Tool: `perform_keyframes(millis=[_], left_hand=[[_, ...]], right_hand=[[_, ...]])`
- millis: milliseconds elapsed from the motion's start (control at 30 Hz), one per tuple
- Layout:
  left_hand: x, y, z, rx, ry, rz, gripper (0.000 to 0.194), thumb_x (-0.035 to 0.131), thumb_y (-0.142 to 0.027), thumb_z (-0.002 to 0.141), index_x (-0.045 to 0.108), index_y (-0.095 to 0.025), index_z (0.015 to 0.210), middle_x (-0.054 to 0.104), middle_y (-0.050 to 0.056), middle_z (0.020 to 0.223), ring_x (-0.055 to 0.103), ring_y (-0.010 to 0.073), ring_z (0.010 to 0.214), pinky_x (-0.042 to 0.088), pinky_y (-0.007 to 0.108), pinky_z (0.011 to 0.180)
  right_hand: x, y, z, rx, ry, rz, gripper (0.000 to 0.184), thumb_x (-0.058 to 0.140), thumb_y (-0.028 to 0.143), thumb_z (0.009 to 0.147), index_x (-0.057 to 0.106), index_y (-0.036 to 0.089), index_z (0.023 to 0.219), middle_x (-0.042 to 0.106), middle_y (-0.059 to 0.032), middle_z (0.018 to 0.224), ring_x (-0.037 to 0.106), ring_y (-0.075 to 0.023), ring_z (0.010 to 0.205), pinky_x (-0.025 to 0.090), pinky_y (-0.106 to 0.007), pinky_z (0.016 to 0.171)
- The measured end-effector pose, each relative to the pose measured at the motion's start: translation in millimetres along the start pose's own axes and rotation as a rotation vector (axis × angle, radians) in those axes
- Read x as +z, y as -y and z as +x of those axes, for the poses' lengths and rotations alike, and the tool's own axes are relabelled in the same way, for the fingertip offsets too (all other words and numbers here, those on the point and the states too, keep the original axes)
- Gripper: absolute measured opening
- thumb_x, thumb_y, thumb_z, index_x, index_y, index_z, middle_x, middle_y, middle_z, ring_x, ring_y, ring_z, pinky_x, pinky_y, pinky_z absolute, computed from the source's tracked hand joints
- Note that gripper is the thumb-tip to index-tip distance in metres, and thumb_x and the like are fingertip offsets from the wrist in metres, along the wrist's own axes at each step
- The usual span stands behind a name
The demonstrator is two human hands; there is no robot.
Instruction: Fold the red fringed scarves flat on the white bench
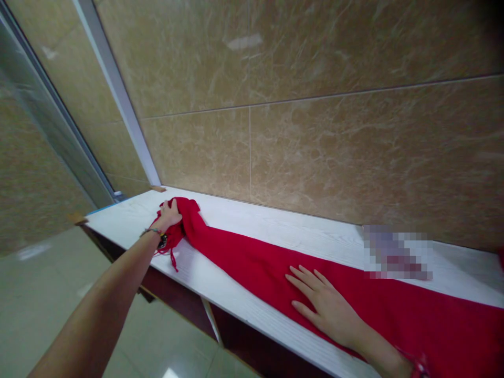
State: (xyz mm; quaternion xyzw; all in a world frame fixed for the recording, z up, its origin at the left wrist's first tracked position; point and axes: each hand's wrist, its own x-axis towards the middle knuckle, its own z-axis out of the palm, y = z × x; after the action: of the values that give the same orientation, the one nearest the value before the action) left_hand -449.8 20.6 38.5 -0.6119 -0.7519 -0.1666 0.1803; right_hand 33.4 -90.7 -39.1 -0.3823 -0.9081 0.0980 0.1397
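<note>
A long red scarf (244, 257) lies stretched along a white tabletop (323, 226), running off past the right edge of the view. At its far left end the cloth is bunched up, and fringe strands hang over the table's front edge. My left hand (169, 215) is on that bunched end, its fingers curled into the cloth. Flat on the middle of the scarf rests my right hand (323, 302), palm down with fingers spread. A bracelet circles each wrist.
Brown marbled wall tiles (315, 147) rise directly behind the table. A blurred-out flat object (397, 252) lies at the back right beside the scarf. Dark red panels (177, 304) are below the tabletop, and a shiny tiled floor (51, 294) is at left.
</note>
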Motion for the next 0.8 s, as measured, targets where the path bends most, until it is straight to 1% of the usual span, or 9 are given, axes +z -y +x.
perform_keyframes(millis=[100,133,200,233,333,400,533,700,800], left_hand=[[4.5,-38,-11,-0.098,0.117,-0.020,0.059,0.060,-0.025,0.073,0.038,-0.004,0.123,0.038,0.027,0.130,0.036,0.0389,0.119,0.037,0.048,0.091],[0.4,-52,-16,-0.089,0.140,-0.037,0.060,0.060,-0.025,0.073,0.037,-0.004,0.125,0.037,0.026,0.131,0.034,0.0383,0.120,0.036,0.048,0.092],[-12.0,-78,-32,0.029,0.129,-0.089,0.052,0.050,-0.024,0.081,0.034,-0.006,0.127,0.038,0.023,0.130,0.034,0.0333,0.122,0.034,0.047,0.095],[-18.6,-90,-44,0.141,0.142,-0.121,0.047,0.047,-0.025,0.083,0.036,-0.010,0.127,0.041,0.018,0.129,0.035,0.0287,0.122,0.033,0.044,0.097],[-32.9,-120,-86,0.783,0.358,-0.239,0.040,0.051,-0.030,0.082,0.047,-0.018,0.120,0.047,0.009,0.123,0.045,0.0200,0.113,0.037,0.031,0.096],[-37.8,-133,-112,1.023,0.433,-0.252,0.036,0.052,-0.026,0.081,0.051,-0.022,0.116,0.052,0.006,0.116,0.051,0.0172,0.104,0.041,0.026,0.090],[-45.1,-151,-139,1.062,0.387,-0.172,0.032,0.046,-0.016,0.081,0.055,-0.023,0.111,0.056,0.005,0.104,0.054,0.0165,0.094,0.043,0.026,0.082],[-50.8,-172,-144,1.144,0.397,-0.129,0.021,0.050,-0.023,0.080,0.059,-0.023,0.099,0.058,0.005,0.101,0.055,0.0174,0.092,0.042,0.027,0.082],[-52.6,-185,-147,1.192,0.370,-0.056,0.020,0.048,-0.013,0.078,0.059,-0.020,0.094,0.058,0.007,0.105,0.054,0.0182,0.095,0.041,0.028,0.083]], right_hand=[[-1,0,0,0.003,0.005,-0.015,0.050,0.038,0.048,0.087,0.040,0.026,0.132,0.036,-0.0058,0.139,0.027,-0.0241,0.130,0.022,-0.051,0.105],[-1,0,-1,0.002,0.004,-0.018,0.050,0.038,0.047,0.087,0.040,0.026,0.132,0.036,-0.0061,0.139,0.027,-0.0239,0.130,0.023,-0.051,0.105],[-1,-1,-1,0.001,-0.008,-0.020,0.049,0.039,0.045,0.087,0.041,0.024,0.131,0.037,-0.0071,0.138,0.028,-0.0236,0.129,0.023,-0.051,0.105],[0,-1,-1,-0.001,-0.021,-0.017,0.048,0.039,0.044,0.087,0.041,0.024,0.131,0.038,-0.0077,0.138,0.029,-0.0235,0.129,0.024,-0.051,0.105],[0,-3,-1,-0.025,-0.085,-0.002,0.046,0.042,0.040,0.086,0.044,0.022,0.129,0.041,-0.0099,0.136,0.033,-0.0240,0.127,0.026,-0.050,0.103],[-1,-3,-1,-0.071,-0.141,0.011,0.041,0.043,0.035,0.087,0.048,0.021,0.125,0.044,-0.0108,0.133,0.036,-0.0241,0.125,0.029,-0.049,0.102],[-11,3,-3,-0.220,-0.177,0.079,0.031,0.041,0.026,0.088,0.059,0.021,0.112,0.057,-0.0107,0.116,0.049,-0.0210,0.110,0.040,-0.041,0.095],[-28,16,-12,-0.290,-0.027,0.079,0.033,0.048,0.032,0.084,0.058,0.020,0.113,0.061,-0.0088,0.106,0.055,-0.0193,0.099,0.044,-0.035,0.089],[-35,22,-20,-0.293,0.019,0.029,0.033,0.045,0.031,0.086,0.058,0.019,0.115,0.060,-0.0090,0.109,0.054,-0.0190,0.102,0.043,-0.034,0.090]])
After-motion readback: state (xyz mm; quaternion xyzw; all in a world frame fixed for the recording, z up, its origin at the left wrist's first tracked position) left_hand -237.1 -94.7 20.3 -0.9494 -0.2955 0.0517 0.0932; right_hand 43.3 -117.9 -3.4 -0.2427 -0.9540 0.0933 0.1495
